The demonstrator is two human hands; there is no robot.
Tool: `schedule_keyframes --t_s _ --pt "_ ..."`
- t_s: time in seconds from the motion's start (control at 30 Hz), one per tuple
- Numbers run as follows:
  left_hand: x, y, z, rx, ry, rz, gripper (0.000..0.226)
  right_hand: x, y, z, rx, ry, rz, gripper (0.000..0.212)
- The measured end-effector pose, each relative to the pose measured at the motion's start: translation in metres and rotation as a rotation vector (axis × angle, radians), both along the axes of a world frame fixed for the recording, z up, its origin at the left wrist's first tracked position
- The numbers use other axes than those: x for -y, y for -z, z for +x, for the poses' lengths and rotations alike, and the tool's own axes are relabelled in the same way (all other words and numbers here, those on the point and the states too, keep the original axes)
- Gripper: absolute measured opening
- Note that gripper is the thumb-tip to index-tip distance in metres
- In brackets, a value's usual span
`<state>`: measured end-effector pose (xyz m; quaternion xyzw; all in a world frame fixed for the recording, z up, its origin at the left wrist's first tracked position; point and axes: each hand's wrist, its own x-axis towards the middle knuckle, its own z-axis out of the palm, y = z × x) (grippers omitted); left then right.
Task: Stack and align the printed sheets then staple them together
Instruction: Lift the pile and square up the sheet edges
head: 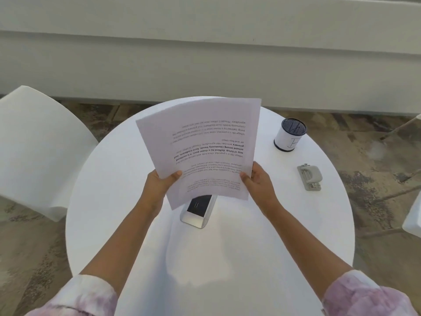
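Above the round white desk (136, 224), between my two hands, I hold the printed sheets (200, 144) up off the surface. Their text reads upside down to me, and the far end bows away. My left hand (159, 181) pinches the near left edge, thumb on top; my right hand (257, 181) pinches the near right edge the same way. Each grip is closed on the paper, one per side, which I judge lets me square the edges before fastening. The near corners look slightly uneven, so alignment seems unfinished.

Just under the sheets' near edge lies a white and black device (198, 210), partly hidden; it may be the stapler, though I cannot be sure. Farther right sits a grey hole punch (309, 176), and beyond it a white cup with a dark rim (289, 135). A white chair (38, 147) stands to the left.
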<state>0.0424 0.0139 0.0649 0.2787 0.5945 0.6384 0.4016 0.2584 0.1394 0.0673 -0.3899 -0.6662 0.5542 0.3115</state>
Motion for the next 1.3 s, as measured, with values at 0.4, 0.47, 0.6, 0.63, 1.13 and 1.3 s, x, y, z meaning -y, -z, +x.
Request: schedule_keyframes --t_s 0.4,0.47,0.6,0.63,1.13,1.3 --pt "-0.007 -0.021 0.012 -0.104 0.022 0.054 0.013 0.000 -0.001 -0.009 0.003 0.078 0.156 0.013" --pt "-0.008 -0.025 0.014 -0.113 0.030 0.081 0.014 0.001 0.002 -0.009 -0.003 0.116 0.179 0.021" --pt "-0.007 -0.024 0.014 -0.128 0.036 0.064 0.013 0.002 0.009 -0.006 -0.011 0.078 0.159 0.017" --pt "-0.006 -0.020 0.015 -0.123 0.041 0.048 0.013 0.003 0.012 -0.005 0.006 0.061 0.146 0.015" --pt "-0.005 0.001 0.025 -0.026 -0.086 0.041 0.020 0.012 0.021 -0.001 0.100 0.075 0.126 0.042" --pt "-0.008 -0.003 0.024 0.122 -0.168 0.113 0.029 0.015 0.026 -0.006 0.168 0.286 -0.285 0.088"
